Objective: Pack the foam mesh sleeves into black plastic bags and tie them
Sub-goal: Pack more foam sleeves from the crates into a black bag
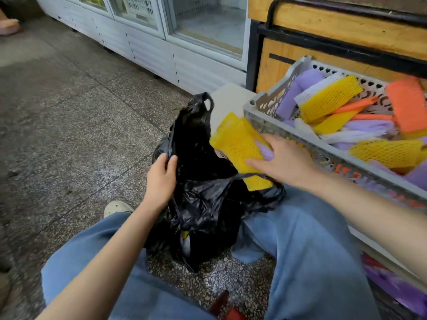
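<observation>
We note a speckled terrazzo floor [69,135], worn and stained in patches. Standing directly on it between the seated person's legs is a black plastic bag [203,204]. A pale shoe [116,207] rests on it beside the bag, and white refrigerated cabinets [161,49] stand along its far edge.

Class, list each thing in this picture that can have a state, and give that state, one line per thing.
Bag: open, untied.
Left hand: gripping the bag's edge.
Right hand: holding yellow sleeves at the bag's mouth.
Crate: holds many loose sleeves.
</observation>
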Motion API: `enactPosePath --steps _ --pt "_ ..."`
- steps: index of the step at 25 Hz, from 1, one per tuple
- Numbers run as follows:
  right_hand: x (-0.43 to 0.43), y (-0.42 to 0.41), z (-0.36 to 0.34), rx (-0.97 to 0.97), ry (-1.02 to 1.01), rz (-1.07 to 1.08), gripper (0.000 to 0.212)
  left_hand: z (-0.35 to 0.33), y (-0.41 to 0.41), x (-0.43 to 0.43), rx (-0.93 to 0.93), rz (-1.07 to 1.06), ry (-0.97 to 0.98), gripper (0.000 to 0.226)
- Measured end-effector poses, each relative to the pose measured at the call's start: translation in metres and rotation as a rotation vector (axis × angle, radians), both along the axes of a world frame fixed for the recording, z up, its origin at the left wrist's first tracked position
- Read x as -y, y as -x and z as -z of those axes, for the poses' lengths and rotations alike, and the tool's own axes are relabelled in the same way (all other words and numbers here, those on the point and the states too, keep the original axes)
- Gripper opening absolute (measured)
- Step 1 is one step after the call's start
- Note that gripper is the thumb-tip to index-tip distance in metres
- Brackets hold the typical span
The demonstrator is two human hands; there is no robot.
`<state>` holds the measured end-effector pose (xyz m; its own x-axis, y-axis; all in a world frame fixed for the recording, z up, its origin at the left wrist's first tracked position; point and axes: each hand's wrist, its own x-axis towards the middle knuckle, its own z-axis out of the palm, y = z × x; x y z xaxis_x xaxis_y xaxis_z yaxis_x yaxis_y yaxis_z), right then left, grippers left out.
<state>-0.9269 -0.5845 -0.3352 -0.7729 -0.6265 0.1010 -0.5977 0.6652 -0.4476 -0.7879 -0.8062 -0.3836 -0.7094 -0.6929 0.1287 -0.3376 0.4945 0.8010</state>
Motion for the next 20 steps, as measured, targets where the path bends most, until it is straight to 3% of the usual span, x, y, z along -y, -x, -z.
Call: enactPosePath --steps 3,5,6,9,11,14,16,18,20 --pt "0.0 -0.019 -0.026 -0.16 0.395 -0.026 0.068 -0.002 -0.001 0.006 0.04 -0.027 -0.048 0.037" --pt "0.002 -0.03 -0.043 -0.058 0.655 -0.148 0.044 -0.001 0.0 0.002 0.068 -0.001 -0.068 0.037" --pt "0.007 -0.036 -0.049 0.03 0.685 -0.208 0.037 0.001 0.0 -0.002 0.07 0.022 -0.095 0.037" --pt "0.025 -0.043 -0.039 0.272 0.49 -0.265 0.052 0.004 0.001 -0.012 0.034 0.067 -0.198 0.033" --pt "0.032 -0.037 -0.016 0.243 0.208 -0.15 0.069 0.009 -0.001 -0.01 0.004 0.063 -0.221 0.032" --pt "0.035 -0.019 0.012 0.193 -0.263 -0.088 0.071 0.013 -0.009 -0.001 -0.04 0.048 -0.255 0.033" --pt "0.038 -0.011 0.019 0.14 -0.461 -0.066 0.069 0.013 -0.014 0.003 -0.062 0.059 -0.28 0.035" --pt "0.044 -0.011 0.017 0.096 -0.442 0.02 0.067 0.011 -0.016 0.002 -0.076 0.088 -0.287 0.031" --pt "0.052 -0.02 0.013 0.04 -0.227 0.073 0.068 0.01 -0.015 -0.001 -0.09 0.115 -0.317 0.03"
